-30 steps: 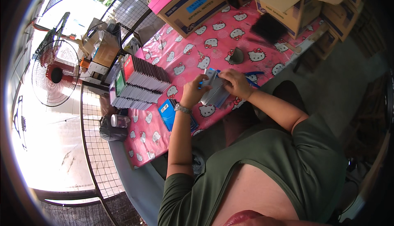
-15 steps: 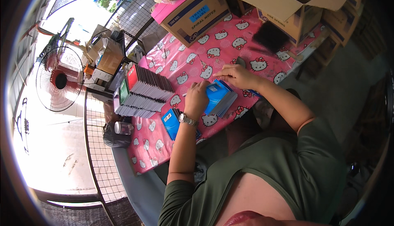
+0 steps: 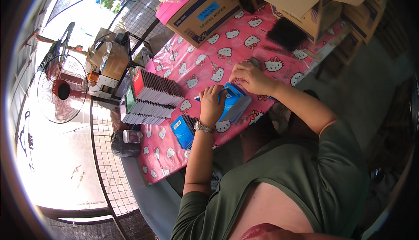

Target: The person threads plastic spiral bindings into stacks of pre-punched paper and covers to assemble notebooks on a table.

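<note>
A stack of blue notebooks (image 3: 237, 109) lies on the pink table near its front edge, between my hands. My left hand (image 3: 212, 103), a watch on its wrist, is closed at the left side of the top notebook, thumb and fingers on its cover. My right hand (image 3: 249, 78) is at the far edge of that notebook, its fingers bent and pinched together. What lies between those fingertips is too small to make out. Beside my left wrist rests a smaller pile of blue spiral notebooks (image 3: 183, 131).
Tall stacks of spiral notebooks with red and green covers (image 3: 139, 84) stand at the left. Behind are a closed carton (image 3: 205, 15) and an open carton (image 3: 301, 11). A black bristly thing (image 3: 286, 34) lies before the open one. A fan (image 3: 63, 89) stands far left.
My left hand has moved slightly right onto the notebook's cover, and the cover looks shifted or lifted. My right hand has stayed near the far edge, moving a little upward.
</note>
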`<action>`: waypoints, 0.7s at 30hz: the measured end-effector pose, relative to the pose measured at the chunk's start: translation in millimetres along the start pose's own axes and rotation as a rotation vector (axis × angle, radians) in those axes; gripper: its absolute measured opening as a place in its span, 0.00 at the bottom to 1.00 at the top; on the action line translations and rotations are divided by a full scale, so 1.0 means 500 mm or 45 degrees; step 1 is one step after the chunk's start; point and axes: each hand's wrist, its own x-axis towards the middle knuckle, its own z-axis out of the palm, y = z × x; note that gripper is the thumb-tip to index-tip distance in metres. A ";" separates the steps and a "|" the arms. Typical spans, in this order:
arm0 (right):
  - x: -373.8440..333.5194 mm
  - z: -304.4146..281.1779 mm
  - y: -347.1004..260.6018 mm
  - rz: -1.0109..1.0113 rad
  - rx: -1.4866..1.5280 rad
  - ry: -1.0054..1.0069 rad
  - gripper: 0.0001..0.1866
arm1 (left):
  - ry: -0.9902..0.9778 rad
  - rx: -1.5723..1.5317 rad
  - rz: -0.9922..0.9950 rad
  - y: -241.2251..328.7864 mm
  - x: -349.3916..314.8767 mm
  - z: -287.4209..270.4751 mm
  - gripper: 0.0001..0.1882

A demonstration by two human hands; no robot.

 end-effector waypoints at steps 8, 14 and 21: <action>-0.021 -0.007 -0.017 0.109 0.066 -0.026 0.11 | 0.018 -0.012 0.033 0.006 -0.001 0.003 0.08; -0.021 -0.004 -0.009 0.082 0.146 0.063 0.12 | 0.035 -0.015 0.046 0.011 0.000 0.006 0.08; -0.022 -0.013 -0.014 0.081 0.145 -0.040 0.14 | 0.067 -0.033 0.061 0.012 -0.007 0.008 0.08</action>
